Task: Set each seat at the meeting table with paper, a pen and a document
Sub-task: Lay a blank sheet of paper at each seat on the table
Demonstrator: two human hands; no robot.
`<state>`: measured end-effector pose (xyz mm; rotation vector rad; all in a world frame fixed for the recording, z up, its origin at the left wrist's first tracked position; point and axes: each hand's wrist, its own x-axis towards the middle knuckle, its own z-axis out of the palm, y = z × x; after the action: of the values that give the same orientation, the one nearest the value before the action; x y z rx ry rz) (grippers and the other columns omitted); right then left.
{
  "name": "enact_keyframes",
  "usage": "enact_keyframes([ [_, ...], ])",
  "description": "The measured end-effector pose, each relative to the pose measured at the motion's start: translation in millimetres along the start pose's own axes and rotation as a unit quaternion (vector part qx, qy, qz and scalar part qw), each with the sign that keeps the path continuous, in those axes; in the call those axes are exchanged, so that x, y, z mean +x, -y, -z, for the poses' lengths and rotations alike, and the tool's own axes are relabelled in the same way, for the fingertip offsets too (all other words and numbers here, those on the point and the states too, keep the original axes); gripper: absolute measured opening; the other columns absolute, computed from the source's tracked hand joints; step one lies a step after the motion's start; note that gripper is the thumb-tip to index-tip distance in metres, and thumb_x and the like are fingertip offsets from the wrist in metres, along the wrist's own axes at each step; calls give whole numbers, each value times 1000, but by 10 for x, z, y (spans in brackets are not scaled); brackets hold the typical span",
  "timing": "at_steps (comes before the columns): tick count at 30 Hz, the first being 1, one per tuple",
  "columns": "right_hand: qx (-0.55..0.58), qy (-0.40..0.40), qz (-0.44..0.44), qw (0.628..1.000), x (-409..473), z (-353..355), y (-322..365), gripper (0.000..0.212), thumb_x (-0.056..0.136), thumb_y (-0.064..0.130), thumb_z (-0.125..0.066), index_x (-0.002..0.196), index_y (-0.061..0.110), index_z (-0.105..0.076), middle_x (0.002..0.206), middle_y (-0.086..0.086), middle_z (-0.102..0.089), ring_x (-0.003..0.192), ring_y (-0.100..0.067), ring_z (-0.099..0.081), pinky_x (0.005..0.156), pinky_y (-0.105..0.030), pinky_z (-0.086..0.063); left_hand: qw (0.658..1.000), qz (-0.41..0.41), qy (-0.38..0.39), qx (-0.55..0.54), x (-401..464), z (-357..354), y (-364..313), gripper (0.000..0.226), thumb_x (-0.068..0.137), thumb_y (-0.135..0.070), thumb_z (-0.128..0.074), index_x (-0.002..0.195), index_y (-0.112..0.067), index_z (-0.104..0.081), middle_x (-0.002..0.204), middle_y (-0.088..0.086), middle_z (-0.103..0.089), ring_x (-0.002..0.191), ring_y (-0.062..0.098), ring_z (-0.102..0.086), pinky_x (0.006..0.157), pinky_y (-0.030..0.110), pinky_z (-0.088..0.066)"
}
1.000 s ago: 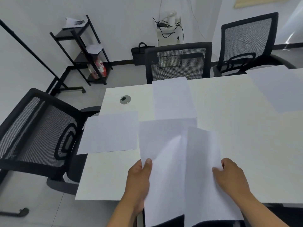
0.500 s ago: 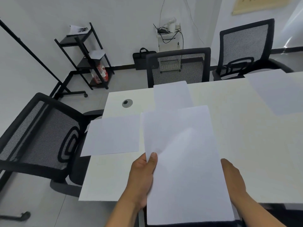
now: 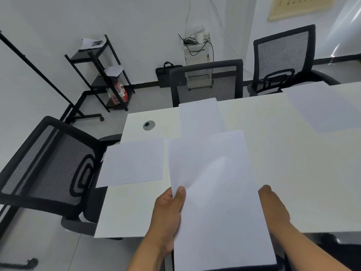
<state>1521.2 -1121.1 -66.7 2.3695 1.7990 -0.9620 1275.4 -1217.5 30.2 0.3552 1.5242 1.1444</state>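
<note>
Head view: a second ago the held paper was split into two leaves, one in each hand, fanned apart over the near edge of the table (image 3: 273,153). Now they are squared back into one stack of paper (image 3: 216,202), held above the table's near edge and tilted up towards the camera.

The left hand (image 3: 166,216) grips the stack's left edge, thumb pressed flat on top and the other fingers hidden beneath. The right hand (image 3: 273,208) lies against the right edge; its fingers run under the paper, so whether they clamp it or only support it I cannot tell.

Three sheets already lie flat on the table:
- the left sheet (image 3: 132,163), in front of the left chair (image 3: 48,163), overhanging the table's left edge;
- the far sheet (image 3: 201,116), at the far edge before the far chair (image 3: 207,83), its near end covered by the held stack;
- the right sheet (image 3: 328,108), at the far right near the far right chair (image 3: 283,57).

A round cable port (image 3: 149,125) sits in the far left corner of the table.

My reading is that the leafing apart is over with nothing newly laid down, so the near seat is probably next to get paper. No pen or printed document is visible anywhere on the table, so those parts seem not yet begun.
</note>
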Motion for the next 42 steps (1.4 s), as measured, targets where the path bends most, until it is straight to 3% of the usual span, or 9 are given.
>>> enact_keyframes([
  [4,68,1,25,997,-59,91,-62,11,100,7,-52,99,8,-41,96,-10,-47,77,-26,-50,71,-37,-43,1000,-10,-5,-9,-135,-16,-24,31,113,-32,-58,122,-14,-81,119,18,-82,107,44,-80,96,60,-64],
  [7,144,6,32,989,-128,196,-107,19,101,24,-63,103,7,-53,109,-8,-59,91,-29,-58,74,-38,-43,1000,-20,-14,10,-263,-66,-32,32,114,-31,-56,124,-12,-79,117,17,-83,105,41,-81,88,51,-66],
  [9,212,18,46,976,-260,354,-117,26,100,26,-61,94,1,-60,96,-9,-68,80,-27,-59,69,-37,-42,1000,-27,-8,13,-390,-147,-55,32,114,-31,-56,125,-11,-78,116,17,-83,104,40,-81,85,47,-65],
  [12,328,19,85,941,-550,708,-109,47,103,37,-59,76,5,-36,74,-9,-43,68,-23,-33,70,-38,-28,999,-38,1,18,-577,-297,-107,31,114,-30,-56,123,-10,-78,115,17,-83,102,39,-82,84,46,-66],
  [19,474,37,101,874,-1349,1560,-196,76,112,60,-35,97,-11,-55,74,-9,-51,64,-20,-44,66,-36,-36,996,-78,37,34,-1056,-612,-321,30,113,-28,-57,121,-9,-79,113,16,-84,102,38,-82,90,48,-65],
  [25,469,-28,145,871,-1832,1849,-345,57,102,37,-73,72,8,-35,71,-7,-30,60,-22,-27,57,-36,-25,989,-117,73,60,-1460,-695,-490,29,114,-27,-57,117,-9,-79,107,14,-85,91,31,-84,68,33,-66],
  [32,416,-126,149,888,-2525,1801,-594,52,101,28,-72,71,15,-32,68,0,-29,65,-19,-26,63,-37,-25,984,-126,109,63,-1938,-639,-379,31,112,-31,-61,113,-6,-80,104,17,-85,98,43,-81,85,47,-66],
  [38,399,-174,132,890,-3106,2016,-871,49,103,33,-70,70,21,-35,63,5,-33,60,-16,-29,59,-34,-28,977,-128,155,75,-2376,-743,-349,33,113,-33,-60,108,-7,-81,99,12,-85,81,28,-82,67,35,-63],
  [42,379,-212,127,892,-3365,2209,-996,50,103,34,-70,70,21,-34,61,9,-31,56,-14,-27,58,-33,-28,975,-127,170,74,-2548,-927,-365,32,114,-33,-60,107,-11,-83,100,10,-86,83,27,-83,70,35,-62],
])
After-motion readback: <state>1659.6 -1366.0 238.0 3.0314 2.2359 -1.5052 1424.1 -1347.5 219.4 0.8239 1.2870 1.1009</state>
